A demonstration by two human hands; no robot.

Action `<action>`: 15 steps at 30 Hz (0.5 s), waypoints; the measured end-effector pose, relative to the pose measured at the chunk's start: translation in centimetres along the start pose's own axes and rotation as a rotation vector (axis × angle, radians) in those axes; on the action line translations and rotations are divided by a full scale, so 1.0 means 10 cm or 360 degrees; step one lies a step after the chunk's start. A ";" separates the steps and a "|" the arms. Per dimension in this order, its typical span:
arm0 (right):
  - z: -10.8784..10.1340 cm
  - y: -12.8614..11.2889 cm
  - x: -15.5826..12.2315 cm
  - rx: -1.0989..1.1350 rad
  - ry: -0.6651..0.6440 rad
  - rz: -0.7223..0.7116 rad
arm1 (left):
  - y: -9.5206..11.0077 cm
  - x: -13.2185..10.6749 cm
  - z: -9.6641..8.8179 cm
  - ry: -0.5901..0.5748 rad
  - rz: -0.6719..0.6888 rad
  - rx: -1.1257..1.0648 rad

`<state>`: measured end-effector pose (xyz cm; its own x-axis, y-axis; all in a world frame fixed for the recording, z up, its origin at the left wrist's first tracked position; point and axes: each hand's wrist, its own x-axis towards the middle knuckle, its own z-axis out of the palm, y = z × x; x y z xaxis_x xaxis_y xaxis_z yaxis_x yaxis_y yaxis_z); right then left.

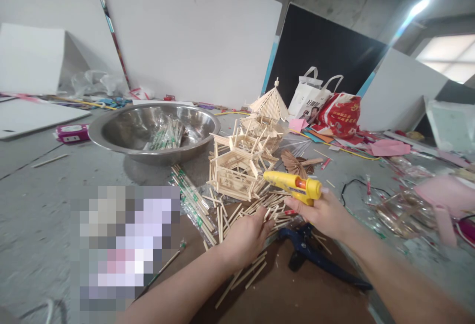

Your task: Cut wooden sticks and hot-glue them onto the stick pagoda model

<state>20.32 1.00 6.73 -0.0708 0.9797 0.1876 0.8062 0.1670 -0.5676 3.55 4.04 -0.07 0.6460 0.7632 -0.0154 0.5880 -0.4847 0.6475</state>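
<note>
My right hand (319, 210) is wrapped round a yellow hot glue gun (293, 184). The gun's nozzle points left, at the near side of a model pavilion (237, 178) built from pale wooden sticks; whether it touches cannot be told. Behind stands the model's pointed roof (270, 104). My left hand (245, 235) is low over a loose heap of cut wooden sticks (256, 208), its fingers curled round a few short ones, with the fingertips partly hidden. Beneath my right wrist lies a dark blue-handled cutter (315, 254) on the brown board (289, 297).
A wide steel basin (111, 141) with wrapped stick bundles stands left. More wrapped chopsticks (195, 205) lie beside the model. Folded brown paper (297, 163) sits behind the gun. A red bag (339, 115), white bag (306, 97) and pink paper scraps (389, 147) are at right.
</note>
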 end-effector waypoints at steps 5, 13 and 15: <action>-0.01 0.01 -0.02 -0.0038 -0.0037 -0.0013 | 0.01 -0.01 -0.01 -0.0014 0.0007 -0.0012; -0.01 0.00 -0.02 -0.0084 -0.0027 -0.0014 | 0.00 0.00 -0.01 -0.0044 0.0050 0.0052; 0.00 0.00 -0.02 -0.0078 -0.0024 -0.0018 | 0.00 0.00 -0.01 -0.0063 0.0052 0.0077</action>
<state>20.35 0.79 6.66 -0.0888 0.9794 0.1816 0.8330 0.1730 -0.5256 3.50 4.09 0.06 0.6836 0.7294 -0.0254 0.5883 -0.5301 0.6106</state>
